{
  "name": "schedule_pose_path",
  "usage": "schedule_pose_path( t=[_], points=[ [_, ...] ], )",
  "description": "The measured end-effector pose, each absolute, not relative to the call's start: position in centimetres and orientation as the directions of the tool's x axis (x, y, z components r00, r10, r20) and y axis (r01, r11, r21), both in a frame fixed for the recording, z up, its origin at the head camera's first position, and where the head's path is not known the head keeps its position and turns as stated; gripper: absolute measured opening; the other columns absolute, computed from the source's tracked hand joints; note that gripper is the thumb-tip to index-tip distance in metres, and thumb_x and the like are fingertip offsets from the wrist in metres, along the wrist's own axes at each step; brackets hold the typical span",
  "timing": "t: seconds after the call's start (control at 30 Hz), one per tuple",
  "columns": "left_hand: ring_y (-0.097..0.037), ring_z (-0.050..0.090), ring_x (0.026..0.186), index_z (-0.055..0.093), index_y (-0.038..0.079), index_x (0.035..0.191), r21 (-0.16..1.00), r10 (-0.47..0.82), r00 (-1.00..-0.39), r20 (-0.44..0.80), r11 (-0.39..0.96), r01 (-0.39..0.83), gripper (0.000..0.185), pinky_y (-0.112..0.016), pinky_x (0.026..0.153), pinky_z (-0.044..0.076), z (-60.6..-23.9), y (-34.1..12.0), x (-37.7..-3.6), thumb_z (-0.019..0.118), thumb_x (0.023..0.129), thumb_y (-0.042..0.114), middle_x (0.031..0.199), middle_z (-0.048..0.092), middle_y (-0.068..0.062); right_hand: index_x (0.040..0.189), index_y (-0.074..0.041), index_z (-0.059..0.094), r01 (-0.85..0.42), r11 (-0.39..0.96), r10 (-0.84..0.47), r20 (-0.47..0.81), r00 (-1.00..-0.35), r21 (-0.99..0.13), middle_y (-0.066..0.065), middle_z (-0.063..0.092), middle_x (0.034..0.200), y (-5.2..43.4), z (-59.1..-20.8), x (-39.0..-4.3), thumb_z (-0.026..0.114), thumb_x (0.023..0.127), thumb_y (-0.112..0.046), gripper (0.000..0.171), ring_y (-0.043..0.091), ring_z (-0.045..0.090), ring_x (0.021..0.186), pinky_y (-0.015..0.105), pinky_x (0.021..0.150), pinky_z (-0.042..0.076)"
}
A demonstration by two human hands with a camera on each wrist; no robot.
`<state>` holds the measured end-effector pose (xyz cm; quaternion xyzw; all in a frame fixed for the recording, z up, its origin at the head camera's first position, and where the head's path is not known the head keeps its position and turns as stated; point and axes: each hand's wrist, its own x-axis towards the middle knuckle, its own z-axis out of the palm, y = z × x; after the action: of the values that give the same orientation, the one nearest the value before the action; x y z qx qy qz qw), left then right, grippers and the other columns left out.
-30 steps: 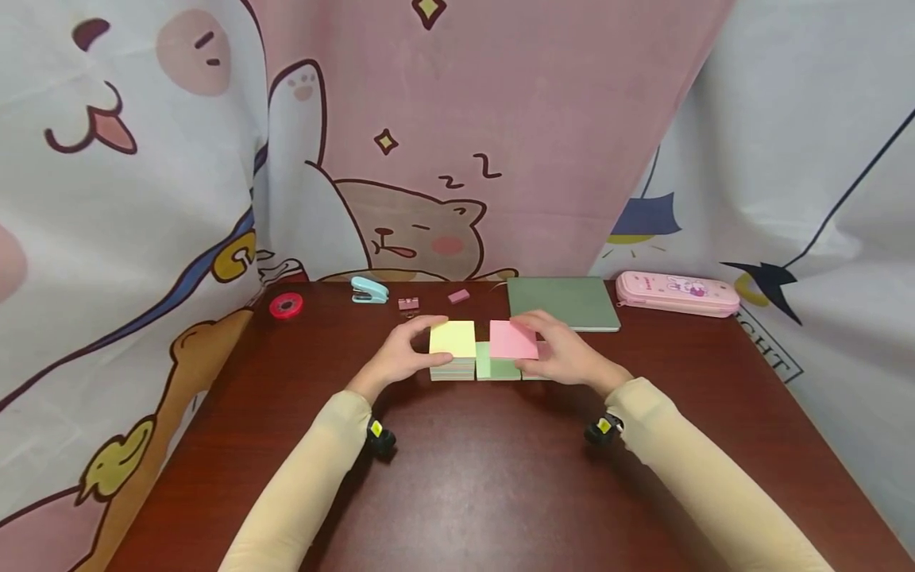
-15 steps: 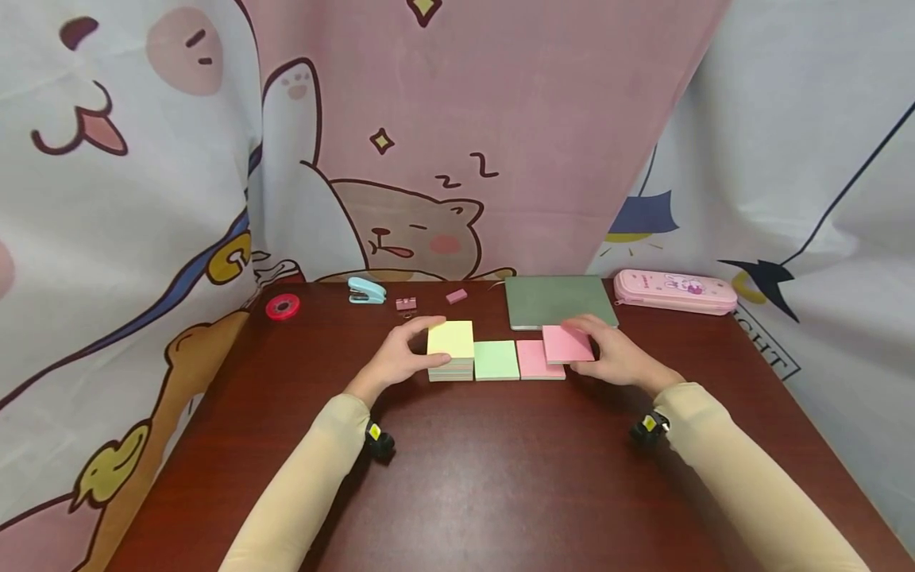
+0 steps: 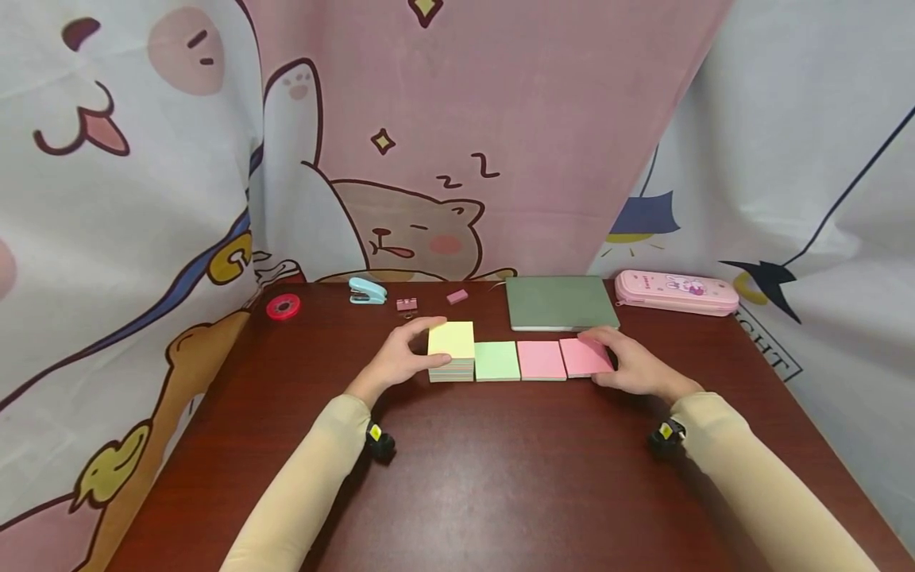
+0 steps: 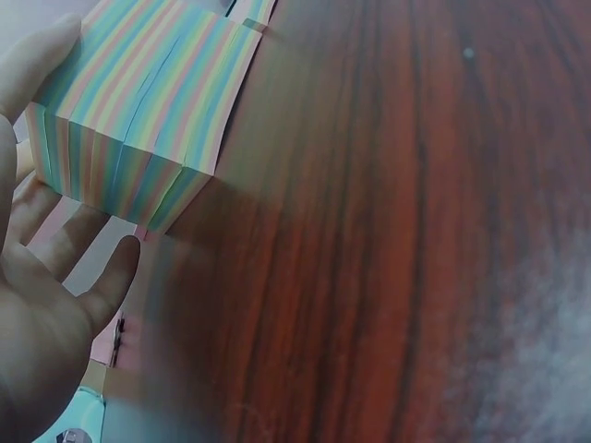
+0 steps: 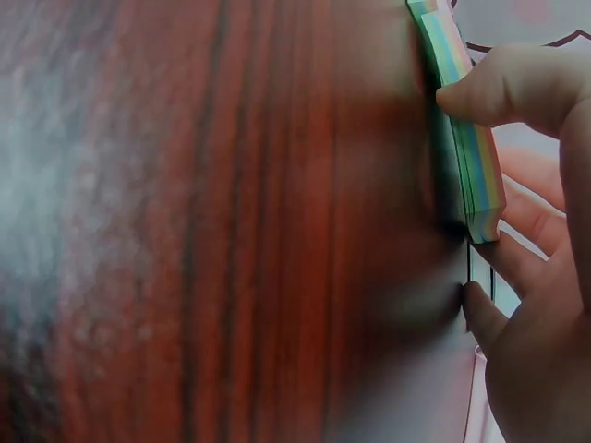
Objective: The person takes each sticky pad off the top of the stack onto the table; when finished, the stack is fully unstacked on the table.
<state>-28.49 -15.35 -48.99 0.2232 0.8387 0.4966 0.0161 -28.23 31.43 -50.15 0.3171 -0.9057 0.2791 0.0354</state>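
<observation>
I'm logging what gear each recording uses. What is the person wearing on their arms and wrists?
Both arms wear long, plain cream-beige sleeves reaching the wrists. A small black device with a yellow square marking sits under each wrist: the left one and the right one. The left hand and right hand are bare.

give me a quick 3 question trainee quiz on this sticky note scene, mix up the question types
1. True or false: the left hand grips the tall yellow-topped stack.
2. Which pad does the right hand hold? A) green pad B) middle pink pad C) rightmost pink pad D) green notebook
3. Fill in: the pads lie in one row on the ____ table.

Key:
1. True.
2. C, the rightmost pink pad, beside the middle pink pad and green pad, in front of the green notebook.
3. Wooden.
</observation>
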Motion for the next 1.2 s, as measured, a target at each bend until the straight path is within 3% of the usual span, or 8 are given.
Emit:
schedule_pose_path(
  t=[0.1,0.27,0.67,0.83,1.0,1.2],
  points=[
    [-0.028,0.048,0.144,0.058,0.017,0.151,0.842,0.391,-0.9,0.193,0.405,0.357,0.075,-0.057,0.119,0.038,-49.0,-15.4,-28.4,0.09,0.085,0.033,0.153,0.057,-0.003,0.143,0.001,0.057,-0.586,0.656,-0.551,0.228,-0.803,-0.476,0.021,0.059,0.142,31.4,-50.3,-28.2,0.083,0.078,-0.011,0.07,0.039,0.055,0.131,0.055,0.108,0.043],
    [-0.029,0.048,0.145,0.057,0.015,0.151,0.842,0.389,-0.901,0.191,0.407,0.355,0.076,-0.058,0.119,0.038,-49.1,-15.4,-28.5,0.09,0.085,0.033,0.154,0.056,-0.003,0.144,0.001,0.056,-0.564,0.671,-0.545,0.196,-0.815,-0.482,0.022,0.056,0.145,31.3,-50.4,-28.3,0.083,0.078,-0.009,0.072,0.04,0.053,0.134,0.064,0.11,0.04],
    [-0.029,0.048,0.145,0.057,0.013,0.151,0.844,0.395,-0.897,0.199,0.396,0.361,0.075,-0.057,0.119,0.038,-49.1,-15.5,-28.4,0.09,0.086,0.029,0.154,0.056,-0.004,0.146,0.001,0.055,-0.57,0.673,-0.566,0.168,-0.807,-0.472,0.021,0.056,0.146,31.4,-50.2,-28.4,0.084,0.079,-0.013,0.074,0.04,0.052,0.134,0.065,0.11,0.041],
    [-0.027,0.048,0.145,0.058,0.016,0.151,0.843,0.395,-0.896,0.203,0.395,0.365,0.074,-0.056,0.12,0.038,-49.3,-15.4,-28.4,0.09,0.086,0.029,0.154,0.056,-0.003,0.148,0.001,0.053,-0.564,0.685,-0.547,0.186,-0.816,-0.461,0.021,0.055,0.148,30.5,-49.4,-28.2,0.085,0.084,-0.024,0.076,0.04,0.05,0.137,0.066,0.112,0.04],
    [-0.029,0.047,0.146,0.056,0.011,0.152,0.847,0.391,-0.897,0.204,0.389,0.362,0.076,-0.058,0.12,0.037,-49.4,-15.4,-28.5,0.09,0.086,0.03,0.154,0.056,-0.003,0.151,0.001,0.05,-0.556,0.673,-0.521,0.222,-0.824,-0.487,0.021,0.053,0.152,27.0,-47.9,-28.1,0.082,0.09,-0.033,0.077,0.041,0.049,0.141,0.065,0.113,0.041],
    [-0.03,0.049,0.143,0.058,0.015,0.151,0.851,0.384,-0.901,0.203,0.385,0.356,0.075,-0.058,0.118,0.039,-49.4,-15.4,-28.6,0.09,0.085,0.032,0.153,0.057,-0.002,0.153,-0.001,0.049,-0.628,0.611,-0.588,0.254,-0.768,-0.482,0.019,0.051,0.155,20.4,-46.7,-28.5,0.082,0.09,-0.037,0.08,0.036,0.048,0.144,0.058,0.116,0.041]
  ],
)
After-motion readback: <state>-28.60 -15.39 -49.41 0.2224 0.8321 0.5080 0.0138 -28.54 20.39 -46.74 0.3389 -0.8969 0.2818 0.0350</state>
